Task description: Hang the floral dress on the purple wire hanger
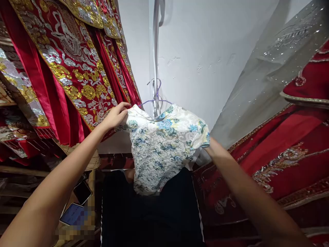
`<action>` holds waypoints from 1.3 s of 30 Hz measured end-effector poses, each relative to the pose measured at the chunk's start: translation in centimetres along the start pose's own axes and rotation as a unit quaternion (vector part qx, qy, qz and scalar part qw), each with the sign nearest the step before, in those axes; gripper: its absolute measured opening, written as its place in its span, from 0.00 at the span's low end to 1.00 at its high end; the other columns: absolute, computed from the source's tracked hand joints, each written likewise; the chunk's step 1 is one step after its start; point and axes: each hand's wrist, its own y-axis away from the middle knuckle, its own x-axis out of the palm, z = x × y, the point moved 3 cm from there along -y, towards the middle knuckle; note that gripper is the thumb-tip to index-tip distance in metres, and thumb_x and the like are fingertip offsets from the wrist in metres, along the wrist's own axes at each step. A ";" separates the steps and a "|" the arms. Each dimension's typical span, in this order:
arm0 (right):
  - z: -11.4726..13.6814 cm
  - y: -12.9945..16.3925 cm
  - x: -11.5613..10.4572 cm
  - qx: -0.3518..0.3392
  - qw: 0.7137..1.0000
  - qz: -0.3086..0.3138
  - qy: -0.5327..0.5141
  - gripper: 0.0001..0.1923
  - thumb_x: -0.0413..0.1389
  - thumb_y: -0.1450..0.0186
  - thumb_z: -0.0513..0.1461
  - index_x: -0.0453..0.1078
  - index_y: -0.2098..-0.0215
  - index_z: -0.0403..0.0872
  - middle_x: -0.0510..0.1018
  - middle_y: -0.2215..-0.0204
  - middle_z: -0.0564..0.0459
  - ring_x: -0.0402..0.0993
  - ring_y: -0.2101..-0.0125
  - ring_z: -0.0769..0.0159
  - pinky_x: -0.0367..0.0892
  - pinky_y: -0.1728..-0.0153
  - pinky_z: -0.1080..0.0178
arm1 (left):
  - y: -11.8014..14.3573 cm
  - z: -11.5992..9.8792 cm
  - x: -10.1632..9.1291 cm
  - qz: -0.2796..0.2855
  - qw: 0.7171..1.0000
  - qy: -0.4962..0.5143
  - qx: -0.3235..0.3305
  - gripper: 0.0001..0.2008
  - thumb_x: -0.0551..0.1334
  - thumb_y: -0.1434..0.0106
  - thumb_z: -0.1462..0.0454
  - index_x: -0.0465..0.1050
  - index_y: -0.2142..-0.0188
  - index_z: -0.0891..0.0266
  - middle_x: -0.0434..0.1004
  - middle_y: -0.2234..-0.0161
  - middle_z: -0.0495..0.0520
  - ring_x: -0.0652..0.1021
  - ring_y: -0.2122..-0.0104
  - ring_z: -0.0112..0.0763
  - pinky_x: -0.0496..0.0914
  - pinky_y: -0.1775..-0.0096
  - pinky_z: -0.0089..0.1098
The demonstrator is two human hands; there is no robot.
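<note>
A short-sleeved floral blouse (164,147), white with blue, green and grey patterns, hangs on a thin purple wire hanger (157,94). At its left shoulder edge, my left hand (118,115) pinches the cloth, thumb and fingers close together. The other sleeve covers my right hand; only the wrist and right forearm (228,164) come out from under its blue-trimmed hem. What those fingers do is hidden. The lower part of the blouse rests over my dark-clothed lap (149,216).
Red garments with gold and silver embroidery (77,65) hang at left. More beaded red clothing (290,154) is at right, beside a sparkly sheer cloth (282,48). Behind the hanger, a white pole (154,37) runs up the wall. Two phones, one lit (73,214), lie lower left.
</note>
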 end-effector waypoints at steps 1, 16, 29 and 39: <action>0.2 -0.8 -0.4 0.028 0.999 0.017 -0.030 0.30 0.50 0.36 0.64 0.78 0.61 0.50 0.83 0.70 0.48 0.81 0.66 0.51 0.77 0.67 0.51 | 0.5 0.5 0.0 0.005 1.000 -0.006 -0.004 0.16 0.56 0.33 0.58 0.76 0.52 0.62 0.80 0.60 0.54 0.76 0.61 0.36 0.66 0.58 0.30; 7.4 -1.9 -0.9 0.009 0.952 -0.199 -0.231 0.16 0.61 0.36 0.53 0.71 0.64 0.50 0.76 0.69 0.51 0.76 0.66 0.59 0.71 0.67 0.59 | -0.2 -6.9 -1.1 -0.123 0.989 0.011 0.079 0.18 0.55 0.29 0.55 0.74 0.46 0.59 0.76 0.55 0.57 0.75 0.57 0.37 0.70 0.54 0.38; 15.7 11.0 5.8 -0.184 0.809 0.558 0.008 0.28 0.62 0.35 0.46 0.67 0.39 0.50 0.74 0.43 0.46 0.73 0.45 0.57 0.68 0.43 0.58 | 3.1 -8.8 1.0 0.147 0.980 0.132 -0.032 0.25 0.55 0.32 0.47 0.72 0.76 0.64 0.69 0.78 0.49 0.68 0.76 0.27 0.64 0.69 0.29; 9.3 2.8 9.1 -0.328 0.892 0.219 0.219 0.51 0.62 0.36 0.43 0.36 0.25 0.54 0.53 0.29 0.44 0.46 0.29 0.46 0.46 0.31 0.38 | 5.0 -10.9 -1.4 0.242 0.932 0.270 0.003 0.14 0.57 0.29 0.55 0.73 0.56 0.63 0.83 0.63 0.58 0.81 0.61 0.35 0.72 0.54 0.35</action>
